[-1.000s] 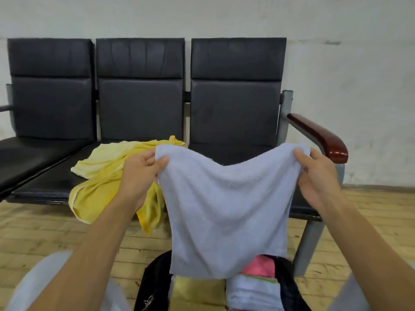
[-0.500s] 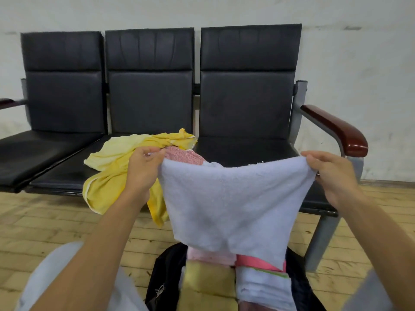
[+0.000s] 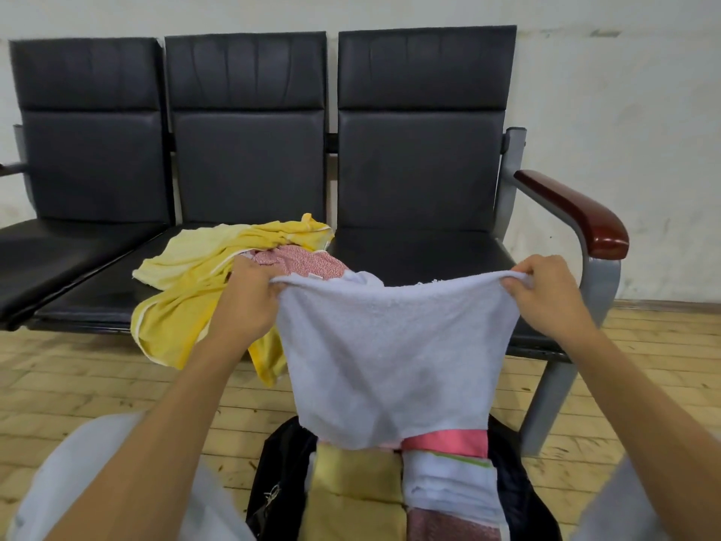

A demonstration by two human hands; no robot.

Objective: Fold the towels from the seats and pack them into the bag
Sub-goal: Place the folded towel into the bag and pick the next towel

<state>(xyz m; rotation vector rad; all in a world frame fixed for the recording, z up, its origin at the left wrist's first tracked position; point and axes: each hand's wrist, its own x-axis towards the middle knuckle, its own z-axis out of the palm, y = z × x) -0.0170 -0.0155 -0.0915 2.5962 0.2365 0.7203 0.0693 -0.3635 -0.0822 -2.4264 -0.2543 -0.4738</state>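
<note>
Left hand: fingers curled, pinching the top left corner of the pale lilac terry towel.
Right hand: fingers curled, pinching the top right corner.
Pale lilac terry towel: stretched between both hands, hanging with its lower edge just over the open black fabric bag.
Black fabric bag: on the floor, holding folded towels.
Black padded seats: crumpled yellow towel and pink speckled towel on the middle one.

Soft even light, wide-angle bowing, slight blur

Nubby terry towel, glossy wooden armrest
</note>
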